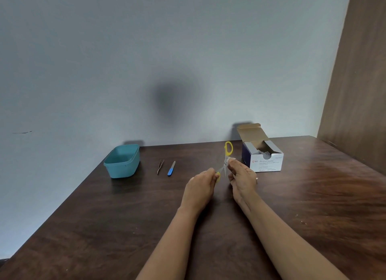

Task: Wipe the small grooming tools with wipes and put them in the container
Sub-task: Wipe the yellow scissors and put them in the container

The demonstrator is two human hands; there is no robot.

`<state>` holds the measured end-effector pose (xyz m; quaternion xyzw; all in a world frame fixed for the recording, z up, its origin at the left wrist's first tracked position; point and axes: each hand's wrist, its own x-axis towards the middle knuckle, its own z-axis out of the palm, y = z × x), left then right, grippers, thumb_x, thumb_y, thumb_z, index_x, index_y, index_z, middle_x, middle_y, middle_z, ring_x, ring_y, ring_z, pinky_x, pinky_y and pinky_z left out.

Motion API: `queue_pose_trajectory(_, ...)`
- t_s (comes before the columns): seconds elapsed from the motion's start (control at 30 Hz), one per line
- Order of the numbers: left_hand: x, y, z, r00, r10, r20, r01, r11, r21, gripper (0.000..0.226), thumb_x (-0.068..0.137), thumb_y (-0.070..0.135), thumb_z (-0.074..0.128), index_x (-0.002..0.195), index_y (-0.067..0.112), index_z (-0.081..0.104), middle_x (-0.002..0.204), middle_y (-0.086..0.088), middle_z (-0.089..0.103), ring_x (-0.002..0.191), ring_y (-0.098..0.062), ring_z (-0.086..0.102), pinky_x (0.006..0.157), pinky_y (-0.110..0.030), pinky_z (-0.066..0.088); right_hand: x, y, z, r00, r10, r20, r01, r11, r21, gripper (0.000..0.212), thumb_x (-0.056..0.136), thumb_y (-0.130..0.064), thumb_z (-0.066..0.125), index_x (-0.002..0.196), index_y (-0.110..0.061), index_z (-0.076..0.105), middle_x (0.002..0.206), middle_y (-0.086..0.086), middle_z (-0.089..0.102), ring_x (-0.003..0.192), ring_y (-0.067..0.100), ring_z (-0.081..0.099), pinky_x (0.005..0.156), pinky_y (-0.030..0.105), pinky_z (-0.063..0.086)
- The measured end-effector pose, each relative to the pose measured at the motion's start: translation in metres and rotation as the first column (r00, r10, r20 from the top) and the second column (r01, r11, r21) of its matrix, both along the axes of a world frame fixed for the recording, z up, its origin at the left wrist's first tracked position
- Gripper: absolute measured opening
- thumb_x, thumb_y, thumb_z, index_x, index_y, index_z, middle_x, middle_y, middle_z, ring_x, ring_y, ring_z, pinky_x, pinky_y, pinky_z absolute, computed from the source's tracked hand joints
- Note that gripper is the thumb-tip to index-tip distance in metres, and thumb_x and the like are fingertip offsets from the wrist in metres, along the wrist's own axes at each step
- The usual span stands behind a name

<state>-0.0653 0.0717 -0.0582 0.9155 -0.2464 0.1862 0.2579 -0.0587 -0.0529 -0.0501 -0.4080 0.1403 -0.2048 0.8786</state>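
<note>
A person holds yellow-handled scissors (228,149) above a dark wooden worktop (125,227), the left hand (200,187) gripping the lower handle, the right hand (242,178) pinching a white wipe (231,159) against the metal by the pivot. Tweezers (160,166) and a blue nail file (171,169) lie at ten o'clock from the hands, the teal container (122,164) beyond them, and an open alcohol swab box (265,162) at one o'clock.

Plain indoor room, home or office undetermined. A dark brown wood-grain laminate table (104,227) abuts a bare pale grey painted wall (146,49). A brown wood-veneer panel (359,70) bounds the right side.
</note>
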Motion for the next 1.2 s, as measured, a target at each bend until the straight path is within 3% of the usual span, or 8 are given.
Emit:
queue_pose_trajectory(0.17,-0.001,0.000,-0.001,1.000,-0.014,-0.003,0.014,1.000,0.004,0.032,0.102,0.037,0.031,0.083,0.015,0.045,0.078,0.000,0.054,0.070,-0.023,0.053,0.060,-0.031,0.033,-0.001,-0.003,0.002,0.999,-0.044,-0.032,0.048,0.990,0.131,0.016,0.078,-0.002,0.073,0.069,-0.010,0.064,0.057,0.000,0.057,0.053,0.008,0.046,0.048,0.018,0.036)
queue_pose_trajectory(0.3,0.000,0.000,-0.001,1.000,-0.002,-0.007,0.002,1.000,-0.002,0.033,0.102,0.037,0.031,0.084,0.014,0.045,0.081,-0.003,0.057,0.072,-0.024,0.053,0.061,-0.032,0.033,-0.001,-0.005,0.004,1.000,0.008,-0.006,-0.007,0.989,0.148,0.014,0.081,-0.003,0.071,0.071,-0.010,0.064,0.050,-0.005,0.061,0.046,0.003,0.051,0.042,0.015,0.039)
queue_pose_trajectory(0.53,0.001,0.003,-0.003,1.000,0.015,-0.019,-0.016,0.998,-0.064,0.031,0.102,0.037,0.033,0.079,0.016,0.040,0.079,-0.005,0.056,0.073,-0.026,0.052,0.059,-0.034,0.034,0.000,-0.006,0.003,0.996,0.086,-0.016,-0.085,0.995,0.045,0.014,0.081,-0.002,0.069,0.072,-0.010,0.065,0.054,-0.007,0.066,0.055,0.004,0.054,0.053,0.018,0.037)
queue_pose_trajectory(0.8,0.003,0.005,-0.004,1.000,-0.022,-0.022,0.018,0.983,-0.184,0.032,0.101,0.034,0.036,0.075,0.015,0.037,0.067,0.003,0.042,0.067,-0.020,0.043,0.057,-0.033,0.031,-0.002,-0.013,0.004,0.996,0.072,0.043,-0.080,0.973,0.215,0.006,0.087,-0.011,0.066,0.081,-0.013,0.065,0.058,-0.008,0.064,0.063,0.005,0.052,0.055,0.018,0.037)
queue_pose_trajectory(1.0,0.005,0.012,-0.003,0.982,-0.156,-0.105,0.110,0.930,-0.351,0.033,0.101,0.028,0.041,0.071,0.014,0.043,0.063,0.004,0.041,0.060,-0.007,0.034,0.058,-0.025,0.030,-0.002,-0.013,0.002,0.984,0.175,0.027,-0.177,0.976,0.129,0.006,0.088,-0.010,0.064,0.083,-0.013,0.066,0.063,-0.006,0.061,0.063,0.005,0.051,0.055,0.016,0.037)
queue_pose_trajectory(1.2,0.005,0.012,-0.003,0.969,-0.200,-0.145,0.144,0.933,-0.329,0.033,0.101,0.027,0.041,0.070,0.017,0.042,0.062,0.007,0.040,0.059,-0.005,0.034,0.058,-0.022,0.029,-0.004,-0.014,0.003,0.958,0.281,0.059,-0.285,0.956,0.076,0.017,0.090,-0.002,0.055,0.081,-0.013,0.065,0.063,-0.007,0.066,0.058,0.003,0.052,0.052,0.013,0.037)
